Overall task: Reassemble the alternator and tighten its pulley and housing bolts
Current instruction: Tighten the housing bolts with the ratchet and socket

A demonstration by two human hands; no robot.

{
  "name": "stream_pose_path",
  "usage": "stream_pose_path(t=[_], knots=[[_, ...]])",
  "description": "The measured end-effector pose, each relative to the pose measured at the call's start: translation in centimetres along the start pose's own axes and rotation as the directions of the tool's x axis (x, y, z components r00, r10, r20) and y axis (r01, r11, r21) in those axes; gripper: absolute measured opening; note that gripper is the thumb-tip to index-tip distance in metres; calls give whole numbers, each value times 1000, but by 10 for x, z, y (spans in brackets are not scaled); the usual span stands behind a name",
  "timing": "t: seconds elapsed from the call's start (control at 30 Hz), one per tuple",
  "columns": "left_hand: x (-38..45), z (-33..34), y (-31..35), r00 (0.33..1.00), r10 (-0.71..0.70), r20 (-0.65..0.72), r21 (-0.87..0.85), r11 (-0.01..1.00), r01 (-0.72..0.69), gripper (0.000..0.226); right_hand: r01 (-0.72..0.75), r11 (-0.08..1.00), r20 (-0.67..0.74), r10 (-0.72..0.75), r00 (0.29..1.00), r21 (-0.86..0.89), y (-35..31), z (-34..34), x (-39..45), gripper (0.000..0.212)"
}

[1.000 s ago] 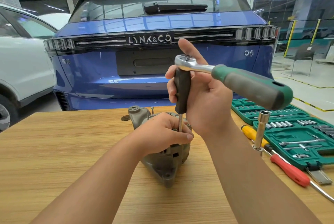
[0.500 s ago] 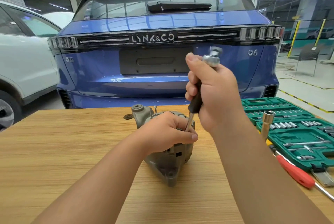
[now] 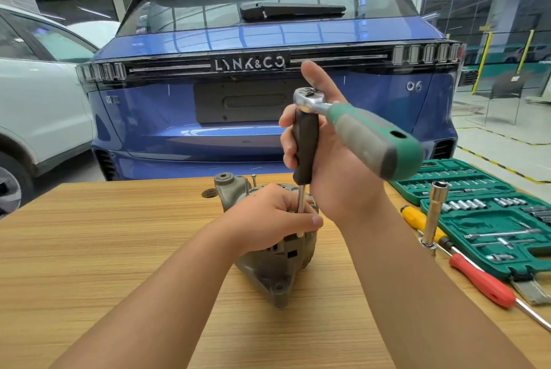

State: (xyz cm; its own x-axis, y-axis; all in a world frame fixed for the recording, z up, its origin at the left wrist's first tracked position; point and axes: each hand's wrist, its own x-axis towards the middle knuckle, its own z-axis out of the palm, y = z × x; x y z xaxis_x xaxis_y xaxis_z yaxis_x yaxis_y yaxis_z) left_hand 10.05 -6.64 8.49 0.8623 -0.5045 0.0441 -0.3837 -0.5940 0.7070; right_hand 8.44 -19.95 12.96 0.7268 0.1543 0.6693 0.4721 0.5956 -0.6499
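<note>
Green-handled ratchet point(image 3: 369, 136) is sitting on a black driver point(image 3: 304, 148), right hand point(image 3: 337, 166) wrapping it. Left hand point(image 3: 274, 216) is clutching the alternator point(image 3: 268, 267) (on the wooden table point(image 3: 104, 249)), fingers curled around its top.

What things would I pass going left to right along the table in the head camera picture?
Alternator → yellow-handled screwdriver → long upright socket → red-handled screwdriver → green socket set case.
</note>
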Motion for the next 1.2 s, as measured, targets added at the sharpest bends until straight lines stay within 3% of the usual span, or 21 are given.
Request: stream_pose_path(t=[0.17, 0.33, 0.43, 0.5, 0.57, 0.6, 0.67, 0.73, 0.8, 0.9, 1.03, 1.13, 1.2], knots=[[0, 0, 2, 1000, -10, 7, 8, 1000, 10, 14, 3, 1000, 48, -3, 999, 2, 0, -3, -5, 44], [0, 0, 0, 1000, 14, 0, -7, 1000, -14, 12, -21, 999, -173, 15, 985, -33, -2, 9, -3, 43], [-1, 0, 2, 999, 19, 34, 5, 1000, -20, 16, 26, 974, -337, -103, 936, -224, -5, 11, -5, 21], [0, 0, 2, 999, 18, 50, -6, 1000, -18, 13, -12, 968, -386, -88, 919, -249, -8, 8, -4, 16], [1, -1, 1, 999, 17, 45, -14, 1000, -16, 11, -59, 984, -314, 4, 950, -166, -11, 7, -4, 10], [1, -1, 1, 999, 17, 42, -20, 1000, -17, 11, -49, 990, -267, 14, 964, -129, -11, 9, -5, 17], [1, -1, 0, 999, 23, 32, -23, 999, -22, 16, 56, 986, -186, -86, 979, -157, -5, 11, -5, 34], [0, -1, -1, 999, 32, 19, -3, 999, -32, 22, 180, 943, -122, -221, 968, -280, 2, 16, -5, 39], [1, 0, -2, 999, 35, 6, 6, 999, -35, 26, 223, 920, -96, -265, 959, -322, 7, 17, -4, 44], [0, 0, -1, 1000, 28, 2, -1, 1000, -28, 28, 193, 947, -102, -225, 969, -256, 9, 10, -3, 58], [0, 0, 2, 1000, 23, 3, 18, 1000, -23, 18, 103, 994, -4, -103, 995, -46, 6, -2, -3, 38], [0, 0, 2, 1000, 17, -1, 25, 1000, -17, 15, 8, 1000, -16, -8, 1000, 22, 3, -4, -2, 57], [0, 1, 1, 1000, 11, 0, 20, 1000, -11, 12, -5, 1000, -69, 6, 998, 15, 2, 1, -1, 48]])
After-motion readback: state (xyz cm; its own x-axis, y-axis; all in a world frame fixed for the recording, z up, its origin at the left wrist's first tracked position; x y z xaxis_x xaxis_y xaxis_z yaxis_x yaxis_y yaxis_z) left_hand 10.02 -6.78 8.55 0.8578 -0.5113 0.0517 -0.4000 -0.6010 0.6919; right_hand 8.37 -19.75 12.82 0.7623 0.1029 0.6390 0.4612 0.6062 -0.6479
